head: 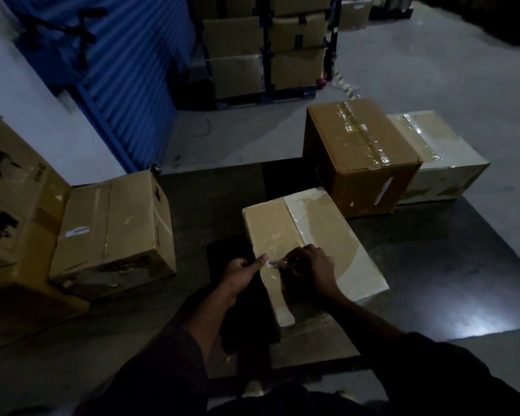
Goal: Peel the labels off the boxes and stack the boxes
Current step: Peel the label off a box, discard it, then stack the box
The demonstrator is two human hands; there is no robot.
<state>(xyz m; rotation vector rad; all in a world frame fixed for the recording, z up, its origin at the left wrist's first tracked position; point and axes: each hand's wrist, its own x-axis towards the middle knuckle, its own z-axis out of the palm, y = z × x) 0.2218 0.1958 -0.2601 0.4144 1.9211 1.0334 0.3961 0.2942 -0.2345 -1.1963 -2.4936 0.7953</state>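
— Label [273, 263] first: where is it against the fingers?

— It is a small white strip on top of the box [309, 244], close to the box's near-left edge. The box lies flat on the dark mat [433, 259], about the middle of it. The right hand [308, 273] is on top of the box, with its fingertips bunched tight at the strip's right end. I think they pinch it, but the hand covers the contact, so I cannot tell for sure.

— And the long axis?

— The strip runs roughly left to right, across the box. A pull would go to the right, along the strip, away from the thumb.

— What does the left hand [242, 273] do?

— It is curled at the left edge of the box, with the thumb [260, 261] stretched onto the top, just beside the strip's left end. I judge it steadies the box. It grips nothing else that I see.

— Which hand is nearer?

— Both are at the strip, the right one on it.

— What is hard to see?

— The light is poor. How much of the strip is lifted is not clear. Other boxes [360, 157] stand at the far right corner of the mat.
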